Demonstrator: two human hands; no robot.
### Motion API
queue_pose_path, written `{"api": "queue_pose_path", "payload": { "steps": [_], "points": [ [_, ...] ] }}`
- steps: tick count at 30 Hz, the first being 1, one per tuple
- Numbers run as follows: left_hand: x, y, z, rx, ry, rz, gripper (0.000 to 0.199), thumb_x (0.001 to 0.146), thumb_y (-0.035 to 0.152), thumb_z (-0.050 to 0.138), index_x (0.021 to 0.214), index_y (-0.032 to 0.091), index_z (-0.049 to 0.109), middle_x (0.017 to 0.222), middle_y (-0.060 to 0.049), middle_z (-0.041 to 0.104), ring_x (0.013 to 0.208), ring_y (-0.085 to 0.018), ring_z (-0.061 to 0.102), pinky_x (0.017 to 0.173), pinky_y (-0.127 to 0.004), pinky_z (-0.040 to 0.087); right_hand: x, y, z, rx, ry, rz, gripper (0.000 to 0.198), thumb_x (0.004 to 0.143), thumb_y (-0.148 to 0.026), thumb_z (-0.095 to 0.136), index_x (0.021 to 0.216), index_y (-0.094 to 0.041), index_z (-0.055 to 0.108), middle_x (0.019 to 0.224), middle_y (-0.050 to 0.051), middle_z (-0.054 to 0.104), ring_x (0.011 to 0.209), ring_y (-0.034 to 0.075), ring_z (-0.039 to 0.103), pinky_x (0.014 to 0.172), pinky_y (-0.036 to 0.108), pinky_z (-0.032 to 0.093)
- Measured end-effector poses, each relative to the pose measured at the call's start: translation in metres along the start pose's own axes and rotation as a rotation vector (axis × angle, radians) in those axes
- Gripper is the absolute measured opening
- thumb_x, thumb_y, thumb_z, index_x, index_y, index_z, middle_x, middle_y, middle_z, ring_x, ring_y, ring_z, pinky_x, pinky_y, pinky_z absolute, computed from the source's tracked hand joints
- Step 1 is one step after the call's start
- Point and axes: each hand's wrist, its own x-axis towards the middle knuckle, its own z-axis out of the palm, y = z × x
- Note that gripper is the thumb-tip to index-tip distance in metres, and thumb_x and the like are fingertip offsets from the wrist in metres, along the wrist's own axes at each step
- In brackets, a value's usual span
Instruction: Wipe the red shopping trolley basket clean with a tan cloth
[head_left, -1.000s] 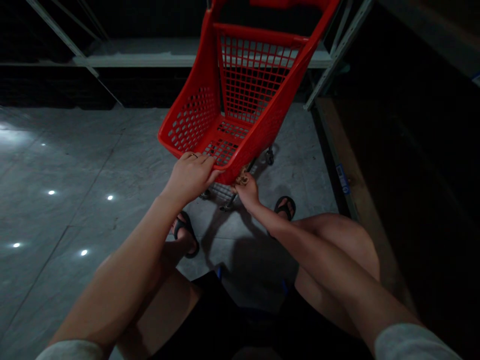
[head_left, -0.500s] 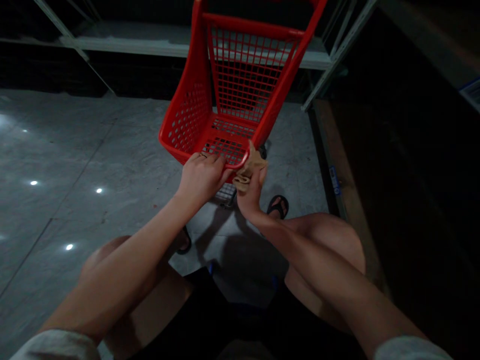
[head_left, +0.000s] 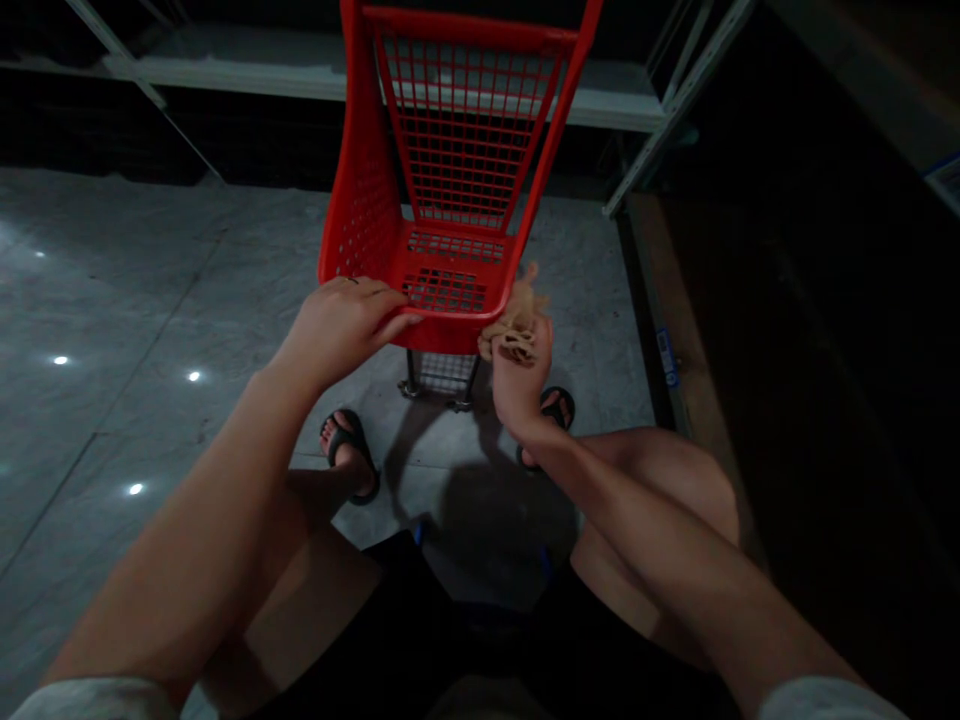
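Dim rm, gray floor (head_left: 180, 440). Red shopping cart (head_left: 450, 334) before far shelf (head_left: 247, 72); L hand (head_left: 345, 318) grips near rim (head_left: 457, 316), prob. steadying; R hand (head_left: 523, 380) clutches tan cloth (head_left: 513, 335) at near-right corner, I'd guess bunched for purchase.

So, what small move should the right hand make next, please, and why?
Perhaps the right hand should slide the tan cloth a little along the right side of the red cart. That hand has the cloth bunched at the near right corner, and the left hand holds the near rim, which may steady it.
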Motion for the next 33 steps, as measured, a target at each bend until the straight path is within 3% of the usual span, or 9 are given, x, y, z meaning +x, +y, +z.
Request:
{"api": "queue_pose_path", "payload": {
  "steps": [3, 7, 11, 14, 21, 27, 30, 33],
  "points": [
    [-0.005, -0.010, 0.005, -0.030, 0.021, -0.036, 0.051, 0.106, 0.057, 0.038, 0.125, 0.024, 0.071, 0.117, -0.011, 0.077, 0.110, -0.030, 0.071, 0.096, -0.045, 0.051, 0.011, -0.021, -0.001, -0.013, 0.039, -0.060, 0.016, 0.082, -0.017, 0.062, 0.095, -0.026, 0.057, 0.099, 0.000, 0.048, 0.091, 0.014, 0.054, 0.085, 0.030, 0.053],
    [-0.003, -0.010, 0.006, -0.035, 0.060, -0.097, 0.052, 0.107, 0.057, 0.035, 0.127, 0.026, 0.072, 0.119, -0.010, 0.078, 0.109, -0.029, 0.072, 0.096, -0.043, 0.051, -0.001, -0.002, 0.015, -0.068, -0.091, -0.041, 0.021, 0.082, -0.016, 0.060, 0.100, -0.026, 0.061, 0.107, 0.004, 0.052, 0.097, 0.017, 0.057, 0.088, 0.032, 0.054],
    [0.003, -0.009, 0.000, 0.011, 0.031, -0.185, 0.049, 0.107, 0.056, 0.039, 0.120, 0.027, 0.077, 0.110, -0.009, 0.080, 0.100, -0.030, 0.074, 0.087, -0.041, 0.052, -0.015, 0.035, 0.031, -0.164, -0.272, 0.138, 0.022, 0.073, -0.006, 0.056, 0.087, -0.022, 0.061, 0.104, 0.006, 0.058, 0.097, 0.020, 0.059, 0.089, 0.035, 0.053],
    [0.009, -0.007, -0.004, 0.021, -0.002, -0.218, 0.043, 0.106, 0.054, 0.044, 0.119, 0.031, 0.078, 0.109, -0.006, 0.081, 0.097, -0.028, 0.074, 0.080, -0.038, 0.051, -0.008, 0.038, 0.032, -0.212, -0.264, 0.234, 0.017, 0.069, -0.006, 0.061, 0.078, -0.020, 0.060, 0.096, 0.005, 0.058, 0.091, 0.020, 0.058, 0.086, 0.035, 0.052],
    [0.020, 0.018, -0.002, 0.070, -0.015, -0.196, 0.045, 0.107, 0.048, 0.042, 0.117, 0.024, 0.078, 0.105, -0.013, 0.080, 0.097, -0.031, 0.074, 0.082, -0.041, 0.050, 0.029, -0.016, 0.010, -0.122, 0.003, -0.100, 0.012, 0.079, -0.018, 0.062, 0.090, -0.024, 0.062, 0.095, 0.000, 0.053, 0.090, 0.016, 0.056, 0.082, 0.030, 0.050],
    [0.017, 0.035, 0.008, 0.019, 0.053, -0.040, 0.041, 0.107, 0.037, 0.043, 0.137, 0.021, 0.065, 0.117, -0.013, 0.077, 0.105, -0.030, 0.073, 0.090, -0.042, 0.049, 0.037, -0.009, 0.000, -0.193, 0.080, -0.229, 0.017, 0.081, -0.020, 0.059, 0.098, -0.024, 0.059, 0.105, 0.003, 0.050, 0.095, 0.017, 0.056, 0.086, 0.032, 0.051],
    [0.015, 0.034, 0.013, 0.003, 0.104, -0.042, 0.041, 0.106, 0.035, 0.044, 0.139, 0.019, 0.063, 0.120, -0.015, 0.076, 0.111, -0.030, 0.070, 0.097, -0.045, 0.047, 0.029, 0.010, 0.002, -0.198, 0.003, -0.135, 0.022, 0.076, -0.015, 0.059, 0.097, -0.023, 0.059, 0.106, 0.004, 0.051, 0.095, 0.017, 0.057, 0.085, 0.031, 0.052],
    [0.010, 0.027, 0.016, 0.007, 0.161, -0.109, 0.042, 0.105, 0.034, 0.044, 0.139, 0.017, 0.062, 0.116, -0.017, 0.077, 0.110, -0.033, 0.070, 0.099, -0.048, 0.047, 0.015, 0.029, 0.008, -0.229, -0.235, 0.060, 0.026, 0.070, -0.008, 0.057, 0.091, -0.022, 0.061, 0.105, 0.004, 0.057, 0.094, 0.018, 0.058, 0.085, 0.030, 0.052]
  ]
}}
